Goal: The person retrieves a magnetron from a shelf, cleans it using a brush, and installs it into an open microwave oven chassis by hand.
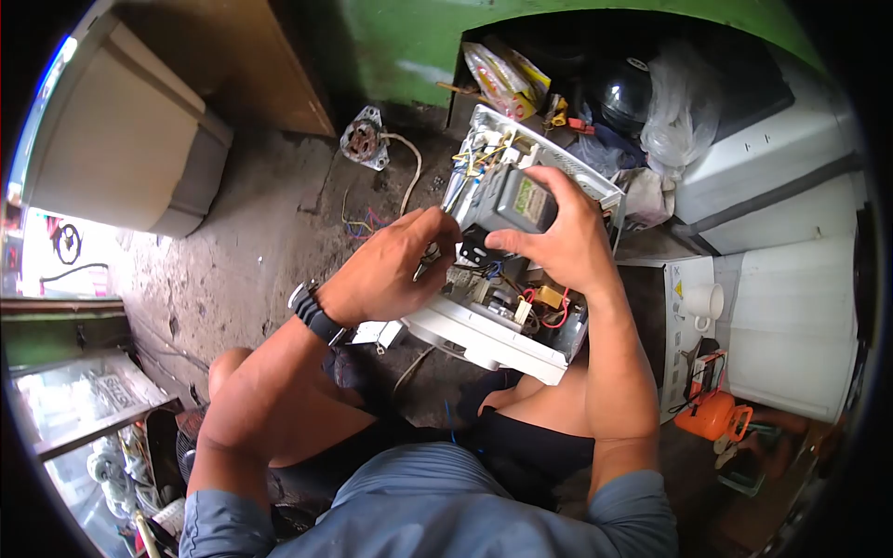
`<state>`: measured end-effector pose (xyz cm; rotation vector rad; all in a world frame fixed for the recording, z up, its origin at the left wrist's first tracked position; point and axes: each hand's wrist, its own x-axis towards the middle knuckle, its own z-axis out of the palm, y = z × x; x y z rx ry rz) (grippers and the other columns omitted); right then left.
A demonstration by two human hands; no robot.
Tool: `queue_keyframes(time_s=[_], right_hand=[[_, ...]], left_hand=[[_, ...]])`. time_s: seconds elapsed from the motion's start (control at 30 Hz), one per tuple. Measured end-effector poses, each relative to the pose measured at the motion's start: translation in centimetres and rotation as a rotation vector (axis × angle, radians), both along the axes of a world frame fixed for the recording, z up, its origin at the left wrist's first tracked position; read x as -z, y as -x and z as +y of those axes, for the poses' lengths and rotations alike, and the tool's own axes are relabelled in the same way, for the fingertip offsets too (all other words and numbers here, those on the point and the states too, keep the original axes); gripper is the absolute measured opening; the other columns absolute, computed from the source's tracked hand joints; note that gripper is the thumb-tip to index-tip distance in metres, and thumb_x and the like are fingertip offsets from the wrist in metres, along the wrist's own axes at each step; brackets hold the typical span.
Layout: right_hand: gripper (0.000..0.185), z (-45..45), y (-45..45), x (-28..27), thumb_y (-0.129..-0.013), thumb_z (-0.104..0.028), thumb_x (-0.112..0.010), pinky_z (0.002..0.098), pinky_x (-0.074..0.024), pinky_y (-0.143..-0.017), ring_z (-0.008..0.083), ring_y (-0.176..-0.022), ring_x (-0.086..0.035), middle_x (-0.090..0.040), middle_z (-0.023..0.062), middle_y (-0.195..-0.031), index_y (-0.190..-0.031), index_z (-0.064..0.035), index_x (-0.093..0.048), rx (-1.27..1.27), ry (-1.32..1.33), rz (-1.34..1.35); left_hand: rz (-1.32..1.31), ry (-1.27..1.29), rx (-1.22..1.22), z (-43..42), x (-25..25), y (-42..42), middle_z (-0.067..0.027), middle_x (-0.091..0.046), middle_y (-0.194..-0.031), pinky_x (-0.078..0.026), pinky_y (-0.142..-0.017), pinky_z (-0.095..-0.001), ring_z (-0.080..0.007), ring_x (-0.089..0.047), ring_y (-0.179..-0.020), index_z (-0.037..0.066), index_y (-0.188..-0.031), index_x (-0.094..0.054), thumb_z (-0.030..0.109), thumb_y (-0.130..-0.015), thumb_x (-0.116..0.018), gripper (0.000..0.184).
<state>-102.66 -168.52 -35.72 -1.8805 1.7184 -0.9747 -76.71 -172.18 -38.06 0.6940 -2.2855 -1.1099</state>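
In the head view, an opened white appliance housing [465,333] lies tilted in front of my knees, with wires and electrical parts inside. My right hand [575,240] grips a grey box-shaped part with a yellow-green label [532,201], thumb on the near side and fingers over the far side. The part is raised above the housing's middle. My left hand [386,265], with a watch [316,312] on its wrist, is closed beside the part's left side. Its curled fingers hide most of what they hold; a bit of shiny metal shows there.
On the floor beyond lies a round motor [364,139] with a pale cable. A white mug [704,302] and an orange object with a handle [713,415] are at my right. Plastic bags [684,107] fill the back-right recess. A large pale bin-like container [116,130] stands back left.
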Motion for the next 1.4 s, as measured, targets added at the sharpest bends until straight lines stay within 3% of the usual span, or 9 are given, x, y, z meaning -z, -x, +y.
queue_keyframes(time_s=[0.2, 0.57, 0.6, 0.8, 0.97, 1.1, 1.2, 1.3, 1.4], right_hand=[[0.083, 0.1, 0.0, 0.1, -0.064, -0.046, -0.098, 0.0471, -0.0536, -0.099, 0.0394, -0.114, -0.069, -0.071, 0.0181, -0.121, -0.126, -0.0042, -0.062, -0.002, 0.006, 0.081], [0.085, 0.0, -0.6, 0.7, -0.065, -0.046, -0.097, 0.0495, -0.0537, -0.096, 0.0418, -0.114, -0.067, -0.069, 0.0197, -0.122, -0.128, -0.0049, -0.058, -0.023, 0.015, 0.153], [0.083, 0.1, -0.8, 0.4, -0.063, -0.038, -0.100, 0.0479, -0.0550, -0.095, 0.0415, -0.112, -0.069, -0.071, 0.0186, -0.120, -0.128, -0.0052, -0.061, -0.010, 0.014, 0.142], [0.081, 0.3, -1.0, 0.3, -0.066, -0.033, -0.098, 0.0482, -0.0550, -0.095, 0.0421, -0.111, -0.068, -0.069, 0.0205, -0.120, -0.132, -0.0049, -0.059, -0.030, 0.028, 0.178], [0.087, 0.2, -1.0, -0.1, -0.062, -0.030, -0.101, 0.0472, -0.0548, -0.098, 0.0417, -0.115, -0.068, -0.070, 0.0209, -0.123, -0.133, -0.0037, -0.058, -0.051, -0.027, 0.182], [0.081, 0.1, -1.9, 0.2, -0.063, -0.025, -0.100, 0.0471, -0.0546, -0.095, 0.0416, -0.111, -0.069, -0.071, 0.0222, -0.120, -0.130, -0.0015, -0.060, -0.053, -0.028, 0.262], [0.079, -0.1, -2.9, 0.3, -0.063, -0.023, -0.099, 0.0472, -0.0546, -0.095, 0.0416, -0.109, -0.069, -0.071, 0.0220, -0.118, -0.129, -0.0011, -0.061, -0.037, -0.059, 0.284], [0.077, -0.1, -3.6, 0.1, -0.065, -0.024, -0.098, 0.0476, -0.0541, -0.095, 0.0413, -0.109, -0.069, -0.071, 0.0224, -0.118, -0.128, -0.0008, -0.060, -0.004, -0.108, 0.320], [0.078, -0.1, -3.8, 0.1, -0.067, -0.026, -0.098, 0.0482, -0.0534, -0.096, 0.0416, -0.111, -0.068, -0.070, 0.0226, -0.119, -0.129, -0.0010, -0.059, 0.012, -0.117, 0.368]], left_hand=[[0.003, -0.066, -0.020, -0.1, 0.1, 0.3, -0.0115, -0.069, -0.102, -0.054, -0.090, -0.0389, -0.0268, -0.071, -0.098, 0.002, -0.116, -0.057, -0.004, -0.089, -0.063, 0.029], [0.000, -0.110, -0.017, -0.4, -0.2, 0.4, -0.0121, -0.069, -0.102, -0.055, -0.089, -0.0388, -0.0266, -0.071, -0.098, 0.002, -0.116, -0.057, -0.005, -0.088, -0.065, 0.029], [0.009, -0.131, -0.023, -0.4, -0.1, 0.3, -0.0123, -0.069, -0.102, -0.055, -0.089, -0.0389, -0.0271, -0.071, -0.099, 0.002, -0.116, -0.057, -0.005, -0.088, -0.065, 0.029], [0.014, -0.079, -0.019, -1.0, 0.2, 0.3, -0.0126, -0.070, -0.098, -0.055, -0.086, -0.0387, -0.0286, -0.072, -0.095, 0.001, -0.118, -0.055, -0.002, -0.090, -0.064, 0.029], [0.073, -0.202, -0.046, -1.5, 0.4, -0.3, -0.0130, -0.071, -0.094, -0.055, -0.085, -0.0391, -0.0280, -0.073, -0.092, 0.001, -0.123, -0.052, -0.001, -0.091, -0.060, 0.033], [0.159, -0.314, -0.085, -1.7, 0.4, -0.9, -0.0156, -0.071, -0.098, -0.055, -0.086, -0.0402, -0.0291, -0.072, -0.096, 0.002, -0.124, -0.053, -0.001, -0.091, -0.061, 0.034], [0.219, -0.211, -0.135, -1.8, 0.5, -0.9, -0.0184, -0.069, -0.102, -0.055, -0.089, -0.0418, -0.0339, -0.070, -0.099, -0.001, -0.121, -0.056, 0.001, -0.090, -0.063, 0.031], [0.257, -0.081, -0.226, -1.9, 1.5, -0.3, -0.0186, -0.066, -0.106, -0.055, -0.092, -0.0419, -0.0335, -0.068, -0.103, -0.001, -0.119, -0.058, 0.001, -0.090, -0.062, 0.029], [0.241, -0.148, -0.333, -1.7, 2.7, 0.2, -0.0173, -0.062, -0.111, -0.055, -0.094, -0.0419, -0.0328, -0.067, -0.104, 0.000, -0.120, -0.060, 0.004, -0.090, -0.065, 0.031]])
